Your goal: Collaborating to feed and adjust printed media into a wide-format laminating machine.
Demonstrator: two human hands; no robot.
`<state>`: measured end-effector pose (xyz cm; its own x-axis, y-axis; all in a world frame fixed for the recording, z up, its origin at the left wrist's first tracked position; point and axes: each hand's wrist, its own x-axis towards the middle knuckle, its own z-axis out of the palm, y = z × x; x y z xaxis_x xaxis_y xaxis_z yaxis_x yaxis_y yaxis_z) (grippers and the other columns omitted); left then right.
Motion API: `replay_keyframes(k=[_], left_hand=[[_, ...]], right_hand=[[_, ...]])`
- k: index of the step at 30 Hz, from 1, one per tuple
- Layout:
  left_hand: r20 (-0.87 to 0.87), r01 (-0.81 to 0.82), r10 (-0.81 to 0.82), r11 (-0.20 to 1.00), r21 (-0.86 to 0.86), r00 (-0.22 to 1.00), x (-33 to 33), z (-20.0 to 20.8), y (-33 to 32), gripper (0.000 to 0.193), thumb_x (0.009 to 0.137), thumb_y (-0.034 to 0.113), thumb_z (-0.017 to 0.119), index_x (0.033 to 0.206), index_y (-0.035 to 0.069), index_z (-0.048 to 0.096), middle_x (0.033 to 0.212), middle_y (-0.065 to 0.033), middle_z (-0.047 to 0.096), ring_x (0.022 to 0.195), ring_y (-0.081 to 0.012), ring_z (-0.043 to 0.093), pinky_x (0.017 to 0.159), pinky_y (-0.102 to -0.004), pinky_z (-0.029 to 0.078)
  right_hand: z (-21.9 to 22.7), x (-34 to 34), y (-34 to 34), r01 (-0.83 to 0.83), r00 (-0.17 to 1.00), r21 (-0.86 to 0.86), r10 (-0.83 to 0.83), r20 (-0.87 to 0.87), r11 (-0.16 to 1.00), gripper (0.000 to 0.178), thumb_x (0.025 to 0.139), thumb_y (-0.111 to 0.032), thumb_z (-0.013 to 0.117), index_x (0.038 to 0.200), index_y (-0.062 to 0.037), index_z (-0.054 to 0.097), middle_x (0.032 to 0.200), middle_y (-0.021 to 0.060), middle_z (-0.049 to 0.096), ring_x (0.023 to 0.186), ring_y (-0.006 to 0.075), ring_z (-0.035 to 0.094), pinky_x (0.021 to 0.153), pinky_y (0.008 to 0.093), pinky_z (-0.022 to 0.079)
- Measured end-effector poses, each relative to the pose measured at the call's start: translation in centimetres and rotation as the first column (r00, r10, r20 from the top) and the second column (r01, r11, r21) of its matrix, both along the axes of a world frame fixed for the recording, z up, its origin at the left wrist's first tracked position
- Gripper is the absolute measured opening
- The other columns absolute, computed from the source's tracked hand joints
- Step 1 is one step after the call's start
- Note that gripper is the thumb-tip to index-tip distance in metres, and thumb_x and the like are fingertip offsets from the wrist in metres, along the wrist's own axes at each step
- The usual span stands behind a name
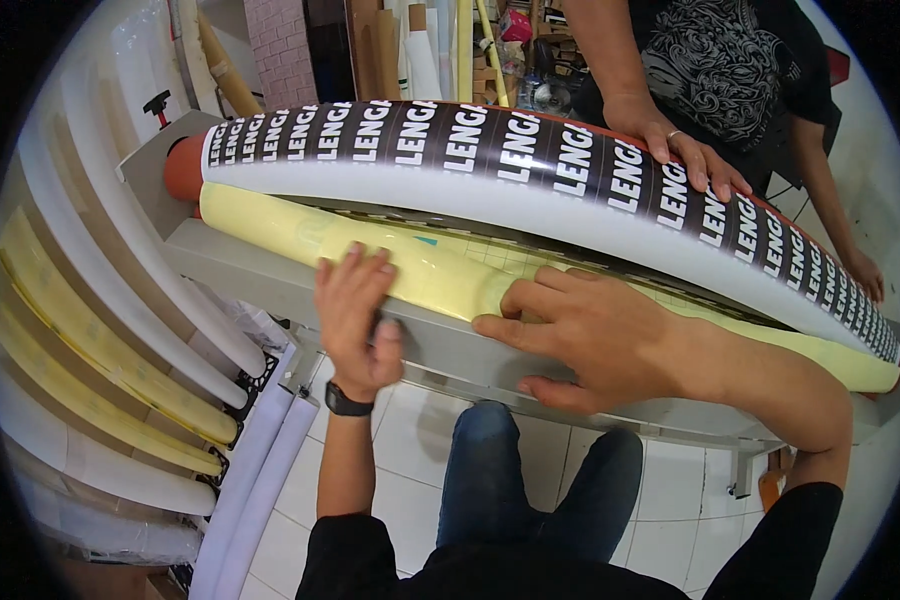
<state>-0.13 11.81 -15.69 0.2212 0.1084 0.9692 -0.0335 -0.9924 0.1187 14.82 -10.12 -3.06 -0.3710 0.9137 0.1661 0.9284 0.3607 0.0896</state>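
A long printed sheet (450, 135), black with rows of white lettering and a white lower border, curves over the red roller (183, 170) of a roller machine, likely a laminator. Along its near side runs glossy yellow film or backing paper (270, 222), with a gridded stretch toward the middle. My left hand (355, 320) rests its outstretched fingers on the yellow film near the machine's grey front edge. To its right, my right hand (580, 335) lies across the same film, fingers bent, fingertips on it and thumb lower down. Neither hand visibly grips anything.
Across the machine a person in a dark printed shirt lays one hand (690, 155) on the printed sheet; the other hand (863, 272) hangs near its right end. White and yellow film rolls (120, 375) stand racked at left. A black-and-red clamp handle (157, 108) projects at the machine's left end.
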Motion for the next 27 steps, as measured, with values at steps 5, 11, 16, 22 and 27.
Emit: replay_keyframes(k=[5, 11, 16, 22, 27], left_hand=[[0.076, -0.082, 0.084, 0.996, -0.036, 0.994, -2.7, 0.8, 5.2, 0.047, 0.093, 0.034, 0.038, 0.118, 0.003, 0.063, 0.125, -0.0157, 0.061, 0.13, -0.0372, 0.046, 0.114, -0.0525, 0.015], [0.009, -0.074, 0.074, 0.997, -0.021, 0.997, -3.6, 0.6, 7.3, 0.044, 0.09, 0.029, 0.042, 0.115, 0.002, 0.064, 0.122, -0.0151, 0.062, 0.131, -0.0383, 0.044, 0.114, -0.0524, 0.016], [-0.022, -0.098, 0.097, 0.995, -0.027, 0.995, -4.3, 0.6, 7.4, 0.041, 0.086, 0.025, 0.045, 0.114, 0.003, 0.065, 0.122, -0.015, 0.062, 0.13, -0.0383, 0.045, 0.114, -0.0532, 0.017], [-0.062, -0.093, 0.091, 0.995, -0.031, 0.994, -4.1, 0.3, 7.7, 0.038, 0.085, 0.021, 0.046, 0.114, 0.004, 0.065, 0.123, -0.0139, 0.061, 0.13, -0.0367, 0.044, 0.113, -0.0535, 0.018], [-0.017, -0.129, 0.129, 0.99, -0.047, 0.992, -5.4, 0.4, 9.8, 0.043, 0.094, 0.03, 0.038, 0.115, 0.004, 0.066, 0.123, -0.0148, 0.062, 0.131, -0.0361, 0.045, 0.113, -0.0518, 0.019]], right_hand=[[-0.2, -0.6, 1.8, -0.04, 0.999, 0.025, 0.04, 0.004, 0.999, 0.054, 0.079, -0.024, 0.069, 0.126, -0.004, 0.052, 0.104, 0.0122, 0.054, 0.097, 0.0279, 0.056, 0.082, 0.0364, 0.049], [0.3, -1.3, 3.5, -0.055, 0.998, -0.004, 0.055, 0.035, 0.998, 0.053, 0.077, -0.024, 0.069, 0.123, -0.0016, 0.054, 0.102, 0.0131, 0.055, 0.098, 0.0276, 0.058, 0.082, 0.0352, 0.049], [0.0, -2.1, 5.5, -0.093, 0.995, 0.027, 0.092, 0.033, 0.995, 0.054, 0.076, -0.025, 0.07, 0.123, -0.0022, 0.055, 0.101, 0.0125, 0.054, 0.098, 0.0264, 0.057, 0.081, 0.0341, 0.05], [-0.3, -3.1, 8.1, -0.116, 0.993, 0.107, 0.111, 0.051, 0.988, 0.054, 0.074, -0.025, 0.071, 0.121, -0.0022, 0.058, 0.098, 0.0118, 0.054, 0.095, 0.0245, 0.057, 0.077, 0.0329, 0.051], [-0.2, -4.3, 10.4, -0.135, 0.991, 0.119, 0.135, 0.011, 0.984, 0.052, 0.073, -0.022, 0.071, 0.119, -0.0001, 0.06, 0.096, 0.0123, 0.054, 0.094, 0.0249, 0.058, 0.077, 0.0346, 0.051]])
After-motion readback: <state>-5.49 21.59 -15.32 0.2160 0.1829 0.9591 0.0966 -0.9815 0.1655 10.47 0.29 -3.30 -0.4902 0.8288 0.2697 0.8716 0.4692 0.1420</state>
